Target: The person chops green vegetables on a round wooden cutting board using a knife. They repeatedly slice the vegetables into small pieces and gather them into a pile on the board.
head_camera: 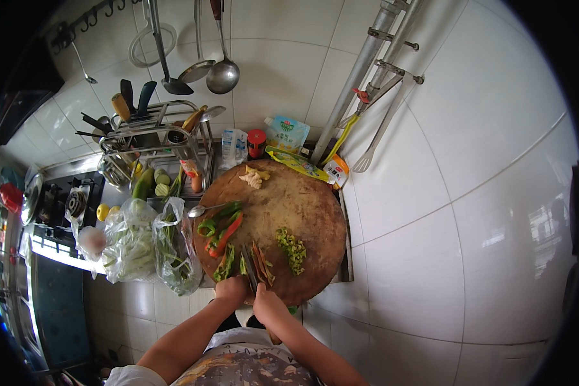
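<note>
A round wooden chopping block (313, 202) stands before me. My right hand (269, 304) grips a kitchen knife (249, 268), its blade upright on the near part of the block and its wooden handle below my wrist. Left of the blade, my left hand (230, 288) is curled on a piece of green pepper (243, 266); its fingertips are partly hidden. Another green pepper piece (226, 263) lies beyond its knuckles. Thin cut strips (261, 265) lean along the blade's right side. Chopped green pepper (292, 251) forms a pile farther right. Red pepper (227, 235) and green pepper (229, 211) lie at the left.
Ginger (254, 177) and a metal spoon (198, 211) rest on the block. Plastic bags of vegetables (132, 241) crowd its left side. Behind are a metal rack (149, 128), a red-lidded jar (256, 143) and food pouches (287, 134). A tiled wall (410, 270) bounds the right.
</note>
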The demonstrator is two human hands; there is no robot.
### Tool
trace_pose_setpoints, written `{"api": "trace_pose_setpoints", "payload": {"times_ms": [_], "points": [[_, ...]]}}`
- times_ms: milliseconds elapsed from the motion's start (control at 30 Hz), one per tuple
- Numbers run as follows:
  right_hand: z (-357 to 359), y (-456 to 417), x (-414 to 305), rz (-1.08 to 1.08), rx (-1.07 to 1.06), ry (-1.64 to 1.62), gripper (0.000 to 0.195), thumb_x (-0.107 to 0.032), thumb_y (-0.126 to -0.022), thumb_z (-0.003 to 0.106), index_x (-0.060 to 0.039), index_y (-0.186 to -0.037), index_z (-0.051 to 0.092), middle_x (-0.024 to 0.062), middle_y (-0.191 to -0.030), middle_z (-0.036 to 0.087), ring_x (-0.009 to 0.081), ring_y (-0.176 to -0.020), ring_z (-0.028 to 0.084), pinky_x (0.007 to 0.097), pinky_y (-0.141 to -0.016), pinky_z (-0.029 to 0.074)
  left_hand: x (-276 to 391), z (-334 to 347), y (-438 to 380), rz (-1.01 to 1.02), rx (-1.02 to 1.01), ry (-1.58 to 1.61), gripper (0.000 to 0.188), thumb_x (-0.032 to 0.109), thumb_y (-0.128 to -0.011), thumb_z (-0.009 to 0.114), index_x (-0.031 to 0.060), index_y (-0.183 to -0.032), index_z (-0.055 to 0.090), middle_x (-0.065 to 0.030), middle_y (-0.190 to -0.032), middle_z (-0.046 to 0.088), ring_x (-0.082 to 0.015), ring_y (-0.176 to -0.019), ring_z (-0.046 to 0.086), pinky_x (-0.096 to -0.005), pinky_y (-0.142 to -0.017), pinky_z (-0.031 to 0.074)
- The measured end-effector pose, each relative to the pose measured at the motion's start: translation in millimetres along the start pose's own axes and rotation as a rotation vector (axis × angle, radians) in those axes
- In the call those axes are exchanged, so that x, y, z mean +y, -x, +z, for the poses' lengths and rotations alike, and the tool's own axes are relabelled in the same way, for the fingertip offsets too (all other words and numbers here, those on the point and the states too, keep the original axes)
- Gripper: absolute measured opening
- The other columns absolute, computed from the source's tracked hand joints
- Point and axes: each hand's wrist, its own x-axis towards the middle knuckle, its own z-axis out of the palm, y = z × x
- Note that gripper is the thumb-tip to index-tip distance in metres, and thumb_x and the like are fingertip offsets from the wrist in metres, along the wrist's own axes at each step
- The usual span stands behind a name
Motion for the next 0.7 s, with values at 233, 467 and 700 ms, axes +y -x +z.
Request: {"api": "trace_pose_setpoints", "payload": {"times_ms": [233, 467, 700], "points": [[19.9, 3.5, 6.4, -0.055, 0.061, -0.028, 0.021, -0.003, -0.081, 0.039, 0.0060, -0.100, 0.038, 0.0300, -0.077, 0.059, 0.0430, -0.071, 0.059, 0.0492, -0.062, 0.047, 2.9, -10.0, 2.8, -0.005, -0.046, -0.002, 0.021, 0.020, -0.080, 0.049, 0.0126, -0.095, 0.062, -0.0107, -0.091, 0.066, -0.0262, -0.084, 0.064, -0.0378, -0.068, 0.052], [20.2, 13.4, 23.2, -0.110, 0.078, -0.028, 0.024, -0.005, -0.082, 0.038, 0.0060, -0.103, 0.038, 0.0300, -0.075, 0.058, 0.0446, -0.072, 0.058, 0.0507, -0.063, 0.045, -0.1, -9.5, -1.3, 0.033, -0.098, -0.036, 0.022, 0.019, -0.081, 0.050, 0.0117, -0.096, 0.062, -0.0108, -0.094, 0.065, -0.0264, -0.087, 0.064, -0.0373, -0.069, 0.052], [8.6, 10.4, 27.1, -0.080, -0.030, -0.093, 0.026, -0.005, -0.082, 0.037, 0.0062, -0.106, 0.038, 0.0290, -0.075, 0.058, 0.0440, -0.072, 0.058, 0.0507, -0.063, 0.044, 1.0, -16.8, -3.0, 0.057, -0.162, -0.089, 0.023, 0.022, -0.081, 0.052, 0.0106, -0.099, 0.062, -0.0097, -0.098, 0.064, -0.0256, -0.090, 0.063, -0.0368, -0.072, 0.052]]}}
